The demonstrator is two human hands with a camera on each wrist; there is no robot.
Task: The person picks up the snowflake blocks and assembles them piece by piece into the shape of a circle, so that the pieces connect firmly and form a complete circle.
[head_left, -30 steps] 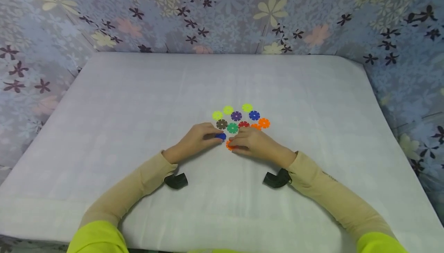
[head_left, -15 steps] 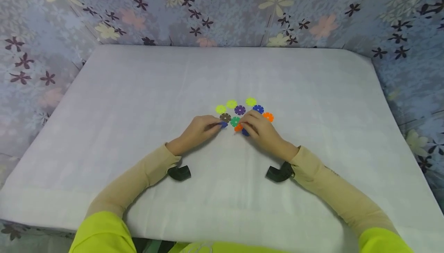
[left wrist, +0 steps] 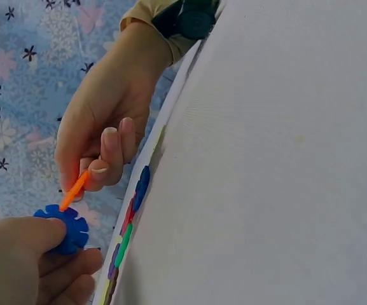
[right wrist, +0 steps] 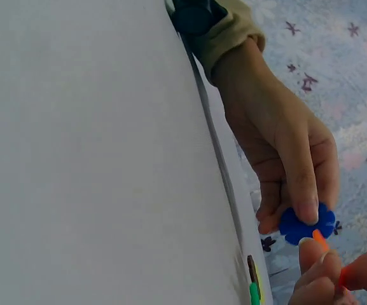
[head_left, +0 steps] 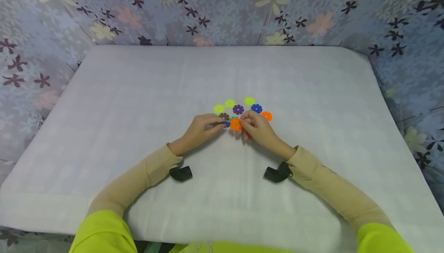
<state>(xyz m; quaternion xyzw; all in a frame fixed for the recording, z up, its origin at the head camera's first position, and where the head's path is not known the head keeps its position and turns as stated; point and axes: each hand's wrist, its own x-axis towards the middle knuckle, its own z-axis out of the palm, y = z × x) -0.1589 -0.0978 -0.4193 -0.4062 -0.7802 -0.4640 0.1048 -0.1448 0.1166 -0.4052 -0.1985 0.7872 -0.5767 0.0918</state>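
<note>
Between thumb and fingers my left hand (head_left: 201, 129) pinches a blue notched plastic disc (left wrist: 76, 234). An orange notched disc (head_left: 235, 124) is pinched by my right hand (head_left: 258, 128). In the left wrist view the orange disc stands edge-on against the blue disc's rim; whether it sits in a notch I cannot tell. Beyond the hands lie loose discs: a purple one (head_left: 237, 109), a brown one (head_left: 223, 116), another blue one (head_left: 256, 108) and another orange one (head_left: 266, 116). A green disc (left wrist: 124, 244) is largely covered in the head view.
Several yellow discs (head_left: 230, 103) lie at the far side of the group. The white-covered table (head_left: 138, 91) extends around them, with flower-patterned cloth (head_left: 225, 10) behind. A black wrist mount (head_left: 181, 173) hangs by the left sleeve, another (head_left: 277, 173) by the right.
My right hand has lifted the orange disc off the table and brought it to the blue disc in my left hand. The orange disc has turned its face toward the head camera.
</note>
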